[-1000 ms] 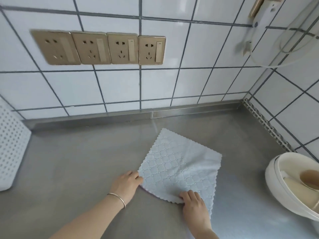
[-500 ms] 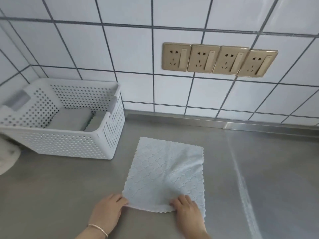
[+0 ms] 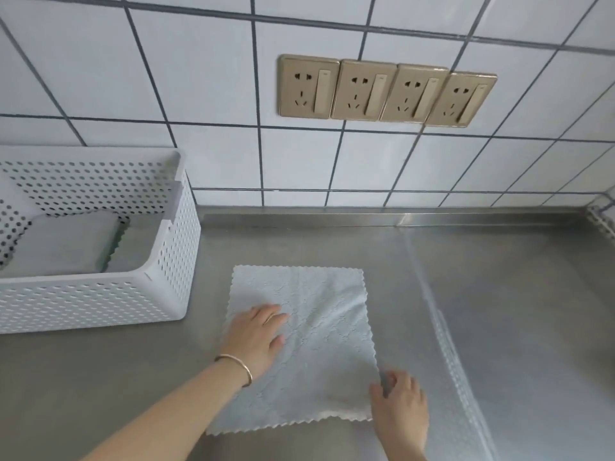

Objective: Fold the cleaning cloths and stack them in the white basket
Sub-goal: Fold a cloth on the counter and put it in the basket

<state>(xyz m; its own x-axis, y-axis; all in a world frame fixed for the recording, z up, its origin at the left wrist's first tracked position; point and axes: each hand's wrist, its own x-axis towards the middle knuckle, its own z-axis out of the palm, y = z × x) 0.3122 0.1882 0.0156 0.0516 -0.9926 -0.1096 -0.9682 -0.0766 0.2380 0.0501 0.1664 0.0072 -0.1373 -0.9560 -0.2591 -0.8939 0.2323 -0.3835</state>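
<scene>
You have one pale blue cleaning cloth spread flat and unfolded on the steel counter, just right of the white basket; its scalloped edges lie roughly square to the wall. Your left hand rests palm-down on the cloth's left half, fingers spread and flat, gripping nothing. Your right hand sits at the cloth's near right corner, thumb and fingers curled at the edge; it looks like a pinch on that edge, but the contact is partly hidden, so you cannot be sure. In the basket, at least two folded cloths already lie on the floor of it, a grey one on top with a scalloped edge showing beside it; the exact count cannot be told. Judgement: part of the stack is done, this cloth is at the smoothing stage with no fold yet made. Remaining for you: fold it, then place it on the stack. No other loose cloths are in view.
</scene>
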